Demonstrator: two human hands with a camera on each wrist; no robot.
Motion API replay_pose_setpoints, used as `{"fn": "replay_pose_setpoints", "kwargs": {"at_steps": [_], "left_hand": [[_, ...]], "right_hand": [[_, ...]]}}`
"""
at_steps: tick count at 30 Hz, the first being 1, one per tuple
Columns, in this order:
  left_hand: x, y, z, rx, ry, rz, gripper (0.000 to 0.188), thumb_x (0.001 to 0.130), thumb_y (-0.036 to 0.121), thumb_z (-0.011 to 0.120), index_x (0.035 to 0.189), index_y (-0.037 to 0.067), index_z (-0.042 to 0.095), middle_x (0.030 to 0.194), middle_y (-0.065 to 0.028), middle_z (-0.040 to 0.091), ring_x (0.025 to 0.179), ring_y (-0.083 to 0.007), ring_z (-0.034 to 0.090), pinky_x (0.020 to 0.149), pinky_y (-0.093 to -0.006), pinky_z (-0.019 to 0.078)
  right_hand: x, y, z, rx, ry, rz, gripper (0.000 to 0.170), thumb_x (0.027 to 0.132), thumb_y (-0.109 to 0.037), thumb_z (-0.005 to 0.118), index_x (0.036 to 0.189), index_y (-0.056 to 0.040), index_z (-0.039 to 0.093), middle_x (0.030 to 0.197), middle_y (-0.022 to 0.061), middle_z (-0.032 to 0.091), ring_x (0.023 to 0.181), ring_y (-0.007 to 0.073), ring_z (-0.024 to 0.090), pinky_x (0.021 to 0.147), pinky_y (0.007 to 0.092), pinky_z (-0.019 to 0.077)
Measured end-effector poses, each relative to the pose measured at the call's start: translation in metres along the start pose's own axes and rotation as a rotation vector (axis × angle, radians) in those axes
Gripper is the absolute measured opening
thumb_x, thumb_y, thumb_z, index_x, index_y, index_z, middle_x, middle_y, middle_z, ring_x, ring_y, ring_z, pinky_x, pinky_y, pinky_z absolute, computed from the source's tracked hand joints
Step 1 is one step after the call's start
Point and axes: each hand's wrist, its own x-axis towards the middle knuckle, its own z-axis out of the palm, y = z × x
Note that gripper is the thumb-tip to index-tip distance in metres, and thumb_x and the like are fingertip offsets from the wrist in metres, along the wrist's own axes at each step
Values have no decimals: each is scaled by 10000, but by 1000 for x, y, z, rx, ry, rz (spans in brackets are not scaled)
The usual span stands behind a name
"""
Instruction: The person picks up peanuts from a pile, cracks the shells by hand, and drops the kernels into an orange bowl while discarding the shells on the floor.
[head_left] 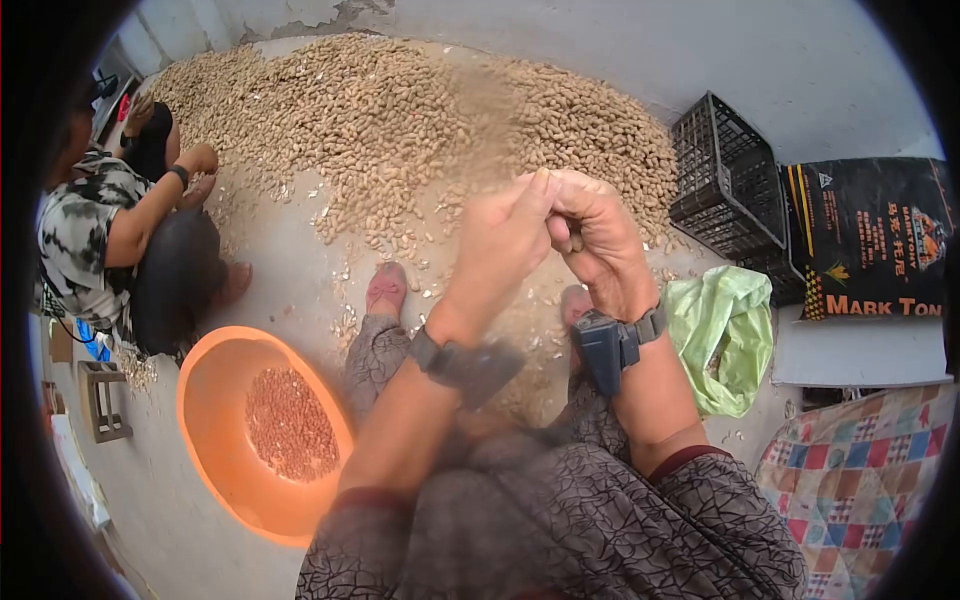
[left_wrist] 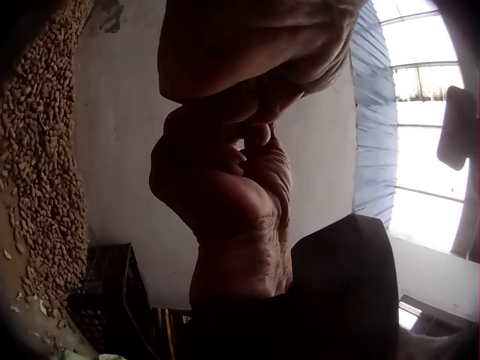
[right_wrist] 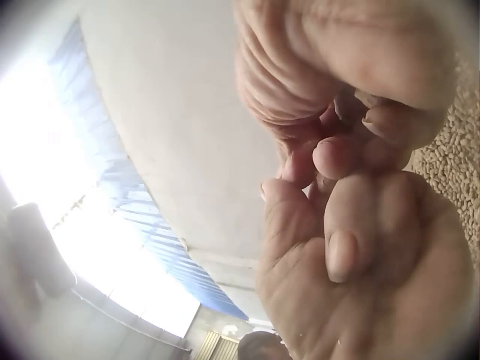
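Observation:
Both hands meet in front of the chest, above the floor, with their fingertips together. My left hand [head_left: 497, 240], slightly blurred, has its thumb up against the right hand's fingers. Curled fingers on my right hand [head_left: 612, 240] hold a peanut [right_wrist: 347, 106], partly showing in the right wrist view. What the two hands pinch between their tips is mostly hidden by the fingers; it appears to be a peanut too. A large heap of unshelled peanuts [head_left: 380, 130] lies beyond the hands. At the lower left, an orange basin [head_left: 212, 430] contains reddish shelled peanut kernels [head_left: 290, 425].
Another person [head_left: 110, 220] sits at the left by the heap. A black plastic crate [head_left: 700, 165] and a black printed sack [head_left: 870, 240] stand at the right, near a light green bag [head_left: 735, 340]. A small stool [head_left: 103, 400] is at far left; shell bits litter the floor.

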Motion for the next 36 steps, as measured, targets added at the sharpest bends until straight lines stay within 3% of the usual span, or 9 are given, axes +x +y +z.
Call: {"fn": "replay_pose_setpoints", "kwargs": {"at_steps": [5,8,13,19,24,30,31,33,36], "left_hand": [[6,-1,-3,-93,-34,-47,288,958,196,460,1022,-49,597,718,-29,582,480,-18,381,430,-162,263],[5,14,1,-111,-78,-86,295,948,165,459,1108,-61,561,739,-38,592,483,-17,383,442,-153,279],[3,13,2,-84,-40,-113,312,938,154,449,1127,-72,553,732,-57,605,473,-15,376,441,-149,289],[-1,16,1,-83,-40,-134,302,937,129,394,1080,-32,605,705,-18,564,507,-19,413,465,-162,339],[2,11,1,19,-72,-40,289,934,129,407,1056,-29,616,717,-18,572,514,-16,423,459,-155,323],[8,-1,-9,-290,-37,-221,211,919,143,475,931,-7,622,713,0,556,514,-21,403,449,-159,311],[8,-2,-7,-239,17,-138,216,934,168,473,941,-10,596,698,-4,545,493,-20,391,426,-156,303],[8,-3,-2,-187,69,-52,228,950,193,472,952,-13,571,683,-8,534,472,-20,380,403,-152,294],[9,-6,6,-19,187,13,233,957,194,459,1004,-4,574,679,21,506,501,-9,369,421,-148,287]], "right_hand": [[3,-7,-1,132,-131,86,285,844,-290,646,840,-9,600,730,48,593,616,99,528,541,220,395],[-2,-10,-2,69,-189,73,309,838,-320,655,860,-20,587,734,45,603,608,103,554,521,192,386],[-10,-16,9,-28,-100,44,241,828,-198,661,901,18,582,746,75,627,572,132,603,507,189,416],[-7,-13,9,105,-193,31,249,838,-105,606,997,85,580,759,112,629,576,155,617,562,242,507],[-4,-7,5,46,-123,43,174,846,-150,613,886,20,611,725,54,618,577,96,563,534,185,430],[-15,-19,11,-190,71,5,216,834,-237,656,814,-24,623,648,-9,570,554,36,459,490,178,329],[-15,-19,12,-191,67,2,216,834,-237,656,814,-24,623,648,-9,570,554,36,459,490,178,329],[-14,-18,12,-344,262,-90,201,826,-252,681,803,-59,628,618,-37,542,509,16,411,438,159,269],[-14,-21,9,-353,223,-66,193,827,-243,679,791,-59,633,630,-23,565,514,19,427,435,160,274]]}}
